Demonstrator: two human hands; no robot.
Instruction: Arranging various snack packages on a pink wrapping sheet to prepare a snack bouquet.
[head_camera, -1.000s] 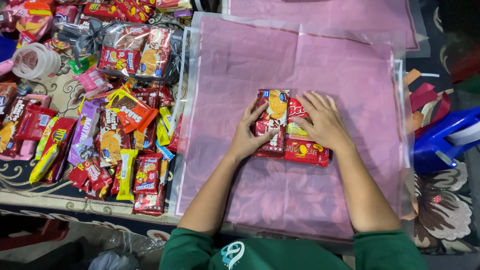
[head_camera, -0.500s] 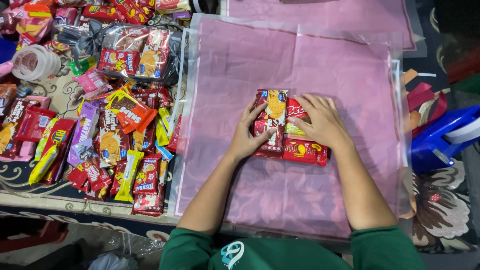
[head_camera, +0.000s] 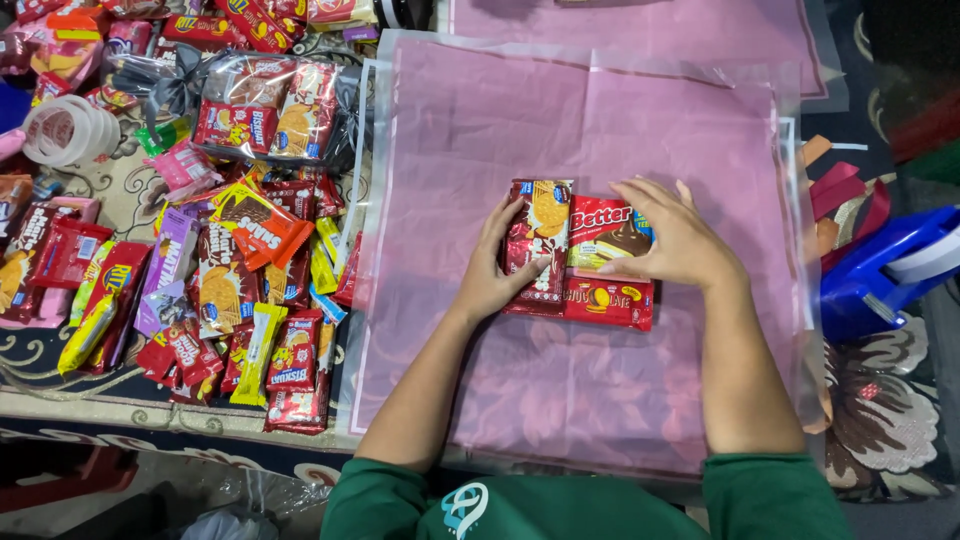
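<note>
A small stack of red snack packets (head_camera: 585, 262) lies in the middle of a pink sheet (head_camera: 600, 130) under clear plastic. My left hand (head_camera: 492, 275) grips the left side of the stack, fingers curled over the upright biscuit packet (head_camera: 538, 222). My right hand (head_camera: 672, 238) lies flat on the right side, pressing down on a red wafer packet (head_camera: 602, 228). A flat red packet (head_camera: 610, 300) sticks out below both hands.
A heap of assorted snack packets (head_camera: 230, 260) covers the patterned mat on the left. A roll of clear tape (head_camera: 68, 128) sits at far left. A blue tape dispenser (head_camera: 885, 270) stands at right. A second pink sheet (head_camera: 640, 20) lies beyond.
Both hands stay on the stack; the packets look slightly more squared together. Nothing else has moved.
</note>
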